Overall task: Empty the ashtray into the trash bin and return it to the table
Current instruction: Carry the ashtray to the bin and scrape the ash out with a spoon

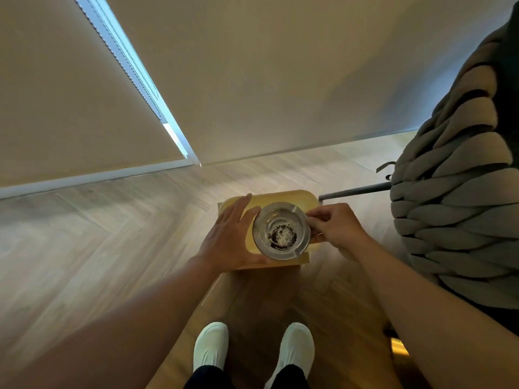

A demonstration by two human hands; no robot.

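Note:
A round metal ashtray [280,217] with dark ash and pale grit in its bowl is level above a small yellow wooden table [283,198]. My right hand [335,231] pinches the ashtray's right rim between thumb and fingers. Flat, with its fingers apart, my left hand [230,234] lies against the ashtray's left and lower rim. I cannot tell whether the ashtray rests on the table top or hangs just over it. No trash bin is in view.
A chunky grey knitted chair [455,192] with a dark metal leg [354,192] stands close on the right. Herringbone wooden floor [112,248] spreads to the left. A wall and a roller blind close off the back. My white shoes [210,346] are below the table.

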